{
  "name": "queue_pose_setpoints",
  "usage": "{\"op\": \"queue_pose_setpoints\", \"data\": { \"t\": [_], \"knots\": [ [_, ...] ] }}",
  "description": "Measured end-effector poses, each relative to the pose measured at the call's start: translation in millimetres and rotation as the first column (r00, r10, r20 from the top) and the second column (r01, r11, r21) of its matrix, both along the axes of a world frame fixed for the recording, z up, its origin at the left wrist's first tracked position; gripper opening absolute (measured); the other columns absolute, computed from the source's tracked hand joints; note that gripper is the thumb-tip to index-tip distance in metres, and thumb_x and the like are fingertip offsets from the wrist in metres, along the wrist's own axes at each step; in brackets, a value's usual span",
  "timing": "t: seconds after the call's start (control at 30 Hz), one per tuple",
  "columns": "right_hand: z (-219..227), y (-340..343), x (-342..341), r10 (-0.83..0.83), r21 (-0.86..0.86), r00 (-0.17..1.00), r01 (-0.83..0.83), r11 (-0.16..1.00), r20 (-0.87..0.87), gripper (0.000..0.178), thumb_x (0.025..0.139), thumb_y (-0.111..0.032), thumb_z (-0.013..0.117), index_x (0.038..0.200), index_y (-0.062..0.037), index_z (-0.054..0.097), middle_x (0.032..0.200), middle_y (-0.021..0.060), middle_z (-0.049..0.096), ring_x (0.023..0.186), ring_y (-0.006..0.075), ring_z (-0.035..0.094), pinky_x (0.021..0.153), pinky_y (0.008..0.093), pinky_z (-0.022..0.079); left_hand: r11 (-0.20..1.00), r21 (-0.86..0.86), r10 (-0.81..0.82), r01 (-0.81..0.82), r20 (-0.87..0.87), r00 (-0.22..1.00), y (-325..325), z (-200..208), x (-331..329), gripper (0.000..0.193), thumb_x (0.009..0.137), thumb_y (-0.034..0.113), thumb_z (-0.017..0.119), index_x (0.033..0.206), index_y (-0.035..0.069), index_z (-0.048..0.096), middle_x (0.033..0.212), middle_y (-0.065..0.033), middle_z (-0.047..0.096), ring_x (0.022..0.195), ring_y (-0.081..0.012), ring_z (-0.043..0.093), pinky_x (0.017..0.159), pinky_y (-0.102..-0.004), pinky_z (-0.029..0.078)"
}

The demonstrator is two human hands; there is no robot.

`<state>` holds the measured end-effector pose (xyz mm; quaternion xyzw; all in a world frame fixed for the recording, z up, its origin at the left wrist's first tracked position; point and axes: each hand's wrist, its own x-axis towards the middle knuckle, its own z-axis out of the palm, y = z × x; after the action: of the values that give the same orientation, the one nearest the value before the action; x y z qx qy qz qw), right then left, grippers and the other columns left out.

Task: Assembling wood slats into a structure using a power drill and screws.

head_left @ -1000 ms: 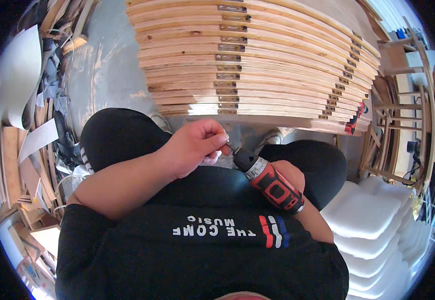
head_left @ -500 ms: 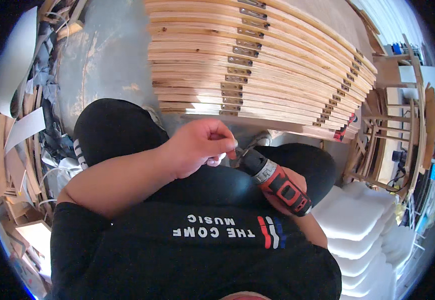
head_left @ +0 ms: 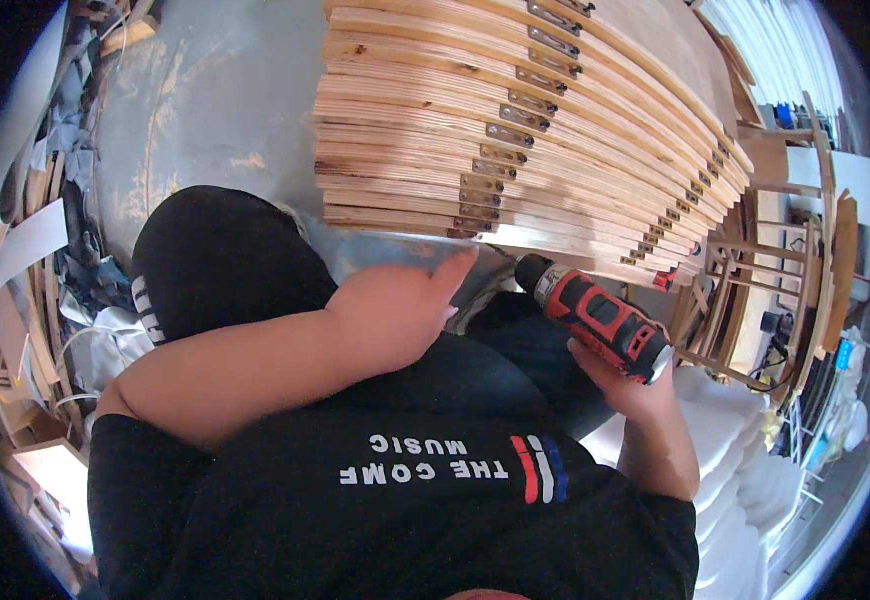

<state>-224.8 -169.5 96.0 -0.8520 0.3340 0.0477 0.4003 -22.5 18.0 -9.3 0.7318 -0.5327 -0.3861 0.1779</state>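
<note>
My right hand [head_left: 627, 388] is wrapped round the grip of a red and black cordless drill [head_left: 595, 315]. The drill's chuck points up and left, its bit reaching toward the near edge of a stack of wooden panels [head_left: 395, 190]. My left hand [head_left: 395, 315] is closed, thumb and forefinger together, with the fingertips by the lowest panel edge next to the bit's tip. Whatever is in its fingers is hidden or too small to name. Small metal bracket plates [head_left: 479, 212] sit in a row along the panel edges, just above my left fingertips.
A second row of metal plates [head_left: 673, 213] runs along the panels at the right. Beyond it stands a wooden frame rack [head_left: 770, 255]. White foam-like sheets [head_left: 720, 440] are piled at my right. Wood offcuts [head_left: 20, 330] and grey scraps [head_left: 75, 190] lie at the left.
The drill has moved right and up, its bit now near the panel edge. My left hand has shifted from the bit's tip to the lowest panel edge. The view has shifted slightly.
</note>
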Motion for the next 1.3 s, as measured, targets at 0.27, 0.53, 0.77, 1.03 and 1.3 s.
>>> {"op": "queue_pose_setpoints", "data": {
  "t": [0.27,0.53,0.77,1.03,1.3],
  "knots": [
    [11,-2,23,0.070,0.040,0.996,-0.068,0.997,-0.048,0.039,0.076,-0.002,0.078,0.114,-0.0009,0.067,0.098,0.0088,0.072,0.088,0.0160,0.069,0.085,0.0309,0.054,0.996,0.048,-0.083,0.078,0.102,0.991,-1,-9,6,0.076,0.096,0.033,0.059,0.157,0.007,0.020,0.088,-0.0197,0.071,0.078,-0.0385,0.070,0.068,-0.0505,0.056],
    [14,-4,36,0.147,-0.021,0.984,-0.150,0.988,-0.099,0.045,0.074,-0.003,0.078,0.118,-0.0018,0.067,0.099,0.0092,0.073,0.088,0.0182,0.069,0.084,0.0316,0.054,0.980,0.142,-0.152,0.136,0.103,0.983,-5,-3,8,0.082,0.097,0.034,0.057,0.158,0.002,0.012,0.086,-0.0199,0.071,0.077,-0.0366,0.070,0.069,-0.0494,0.057],
    [26,-6,52,0.237,-0.083,0.959,-0.252,0.964,-0.157,0.049,0.068,-0.007,0.079,0.116,-0.0055,0.069,0.097,0.0121,0.071,0.088,0.0283,0.071,0.082,0.0334,0.054,0.986,0.113,-0.134,0.125,0.073,0.988,-3,-6,7,0.080,0.097,0.034,0.057,0.156,-0.002,0.017,0.080,-0.0187,0.071,0.070,-0.0364,0.070,0.065,-0.0492,0.057],
    [34,-5,61,0.274,-0.121,0.939,-0.302,0.945,-0.208,0.045,0.070,-0.011,0.078,0.114,-0.0073,0.069,0.092,0.0128,0.072,0.085,0.0319,0.071,0.079,0.0346,0.055,0.982,0.136,-0.140,0.131,0.062,0.988,-4,-4,9,0.080,0.097,0.033,0.056,0.157,-0.001,0.017,0.082,-0.0189,0.071,0.072,-0.0360,0.070,0.067,-0.0490,0.057],
    [35,-5,63,0.232,-0.056,0.946,-0.251,0.966,-0.226,0.046,0.071,-0.007,0.074,0.116,-0.0019,0.067,0.098,0.0141,0.071,0.091,0.0260,0.070,0.084,0.0335,0.053,0.984,0.113,-0.152,0.141,0.097,0.984,-5,-7,8,0.076,0.097,0.031,0.054,0.156,-0.003,0.020,0.081,-0.0194,0.071,0.071,-0.0356,0.070,0.065,-0.0489,0.057]
  ]
}}
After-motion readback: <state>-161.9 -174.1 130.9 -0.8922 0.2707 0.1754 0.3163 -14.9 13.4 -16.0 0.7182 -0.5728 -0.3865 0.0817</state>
